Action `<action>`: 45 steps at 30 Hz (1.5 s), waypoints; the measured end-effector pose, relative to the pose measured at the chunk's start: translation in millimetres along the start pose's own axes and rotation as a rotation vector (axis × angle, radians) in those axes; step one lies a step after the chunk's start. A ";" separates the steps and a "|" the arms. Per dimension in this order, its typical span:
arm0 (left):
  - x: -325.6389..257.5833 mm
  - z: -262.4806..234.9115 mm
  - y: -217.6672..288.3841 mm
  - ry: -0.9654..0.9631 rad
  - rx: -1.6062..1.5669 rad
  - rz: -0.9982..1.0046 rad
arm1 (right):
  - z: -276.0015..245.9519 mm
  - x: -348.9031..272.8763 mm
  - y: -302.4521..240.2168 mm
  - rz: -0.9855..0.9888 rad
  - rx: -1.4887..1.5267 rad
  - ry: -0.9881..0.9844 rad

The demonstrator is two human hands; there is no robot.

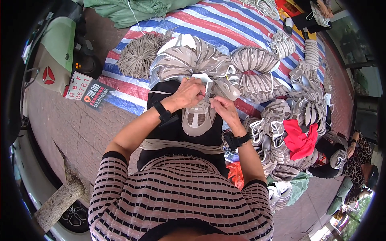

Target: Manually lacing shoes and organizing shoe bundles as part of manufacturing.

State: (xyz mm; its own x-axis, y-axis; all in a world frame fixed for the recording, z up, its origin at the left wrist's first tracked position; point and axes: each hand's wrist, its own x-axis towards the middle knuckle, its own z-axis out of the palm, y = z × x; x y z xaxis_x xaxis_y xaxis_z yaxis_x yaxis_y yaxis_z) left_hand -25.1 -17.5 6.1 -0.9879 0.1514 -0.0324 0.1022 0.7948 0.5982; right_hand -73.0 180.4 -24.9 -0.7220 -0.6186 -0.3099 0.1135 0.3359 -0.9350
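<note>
Both hands pinch at the far end of a grey shoe upper (198, 116) on the lap: left hand (189, 93) and right hand (223, 108) grasp its edge. Long axis runs near to far, toe nearest. Red-and-black rectangular plate (88, 91) lies left, beside the striped tarp (225, 28).

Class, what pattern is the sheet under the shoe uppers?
Red, white and blue stripes on the sheet, head view.

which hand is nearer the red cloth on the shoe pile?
Right. The right hand works at the shoe upper on the lap, just left of the red cloth; the left hand is farther left.
</note>
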 end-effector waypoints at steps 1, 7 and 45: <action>-0.2 -0.2 -0.3 -0.004 0.002 0.004 | 0.2 -0.2 2.4 -0.004 0.009 -0.005; -1.5 1.5 -1.4 0.004 -0.062 0.035 | 0.6 -3.7 -5.5 0.071 0.124 -0.028; 26.8 31.8 -2.4 -0.008 -0.037 0.099 | -38.9 36.5 -44.1 -0.276 -0.522 -0.307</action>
State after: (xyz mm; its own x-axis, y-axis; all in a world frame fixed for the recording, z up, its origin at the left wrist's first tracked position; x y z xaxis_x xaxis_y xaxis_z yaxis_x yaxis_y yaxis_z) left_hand -48.1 3.3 -21.7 -0.9722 0.2329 0.0224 0.1949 0.7532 0.6283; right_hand -130.9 170.6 11.8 -0.4413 -0.8794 -0.1786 -0.4488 0.3887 -0.8047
